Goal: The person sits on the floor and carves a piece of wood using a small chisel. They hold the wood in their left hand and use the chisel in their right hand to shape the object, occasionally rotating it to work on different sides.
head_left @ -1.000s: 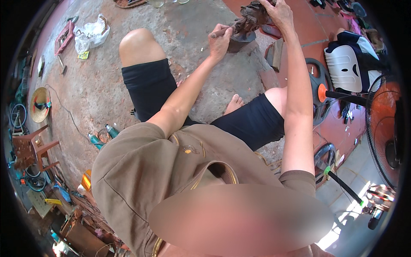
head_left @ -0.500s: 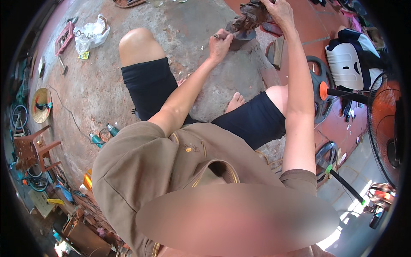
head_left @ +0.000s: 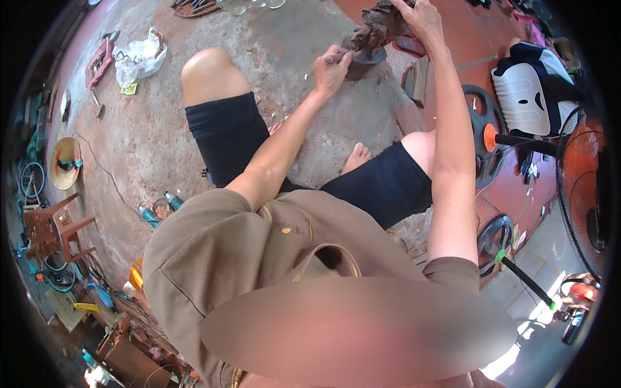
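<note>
In the head view, two bare hands are seen at work with two things. The left hand [head_left: 330,76] has its fingers curled closed around one short brown stick [head_left: 332,59]. The one dark brown carved piece [head_left: 375,30] is located just to the right of these fingers and a little above them. Its lower end is next to the left fingertips, but I cannot tell if stick and piece are touching. The right hand [head_left: 427,24] is at the upper right end of the piece, with its fingers laid upon it; how firmly they pinch, I cannot tell, because the fingertips are near the picture edge.

Below the right fingers there is one wooden block [head_left: 417,81]. Well apart to the left of the left fingers are one white plastic bag [head_left: 140,61], one pink frame [head_left: 99,66], one hammer [head_left: 97,103] and one straw hat [head_left: 63,158]. Lower left from the same fingers lie two teal tools [head_left: 173,201]. Far to the lower right of the right fingers stands one fan [head_left: 585,174].
</note>
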### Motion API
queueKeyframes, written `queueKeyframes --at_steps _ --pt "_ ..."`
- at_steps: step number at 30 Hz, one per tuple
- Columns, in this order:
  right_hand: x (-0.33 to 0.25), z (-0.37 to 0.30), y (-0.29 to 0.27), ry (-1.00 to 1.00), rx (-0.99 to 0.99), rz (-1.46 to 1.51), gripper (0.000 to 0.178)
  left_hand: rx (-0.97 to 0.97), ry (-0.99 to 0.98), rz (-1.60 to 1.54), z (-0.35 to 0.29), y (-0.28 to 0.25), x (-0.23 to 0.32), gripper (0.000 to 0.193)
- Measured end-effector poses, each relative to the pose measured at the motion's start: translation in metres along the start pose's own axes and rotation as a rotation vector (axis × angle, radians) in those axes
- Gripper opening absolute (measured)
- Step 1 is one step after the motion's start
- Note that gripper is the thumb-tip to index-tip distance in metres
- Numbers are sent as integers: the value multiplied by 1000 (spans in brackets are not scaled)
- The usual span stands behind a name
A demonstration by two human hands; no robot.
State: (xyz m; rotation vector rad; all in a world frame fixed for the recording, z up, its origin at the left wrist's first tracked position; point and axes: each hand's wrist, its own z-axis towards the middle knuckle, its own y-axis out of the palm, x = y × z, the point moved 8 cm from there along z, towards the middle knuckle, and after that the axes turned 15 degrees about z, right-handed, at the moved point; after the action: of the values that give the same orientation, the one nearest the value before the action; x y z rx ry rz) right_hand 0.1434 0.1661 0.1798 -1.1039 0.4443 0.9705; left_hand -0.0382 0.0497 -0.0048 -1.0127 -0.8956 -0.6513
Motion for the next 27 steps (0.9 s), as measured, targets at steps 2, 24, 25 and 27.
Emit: queueKeyframes --at_steps 2,24,25,27 --pt "0 -2 1 6 1 -24 44 71 197 -26 4 -10 36 11" --pt "-17 -6 6 8 -34 -37 41 81 200 170 27 -10 47 18" --pt "-17 -6 7 4 -35 -37 41 90 193 216 26 -12 45 18" --pt "-16 -6 7 -12 -35 -31 42 94 190 292 25 -13 44 19"
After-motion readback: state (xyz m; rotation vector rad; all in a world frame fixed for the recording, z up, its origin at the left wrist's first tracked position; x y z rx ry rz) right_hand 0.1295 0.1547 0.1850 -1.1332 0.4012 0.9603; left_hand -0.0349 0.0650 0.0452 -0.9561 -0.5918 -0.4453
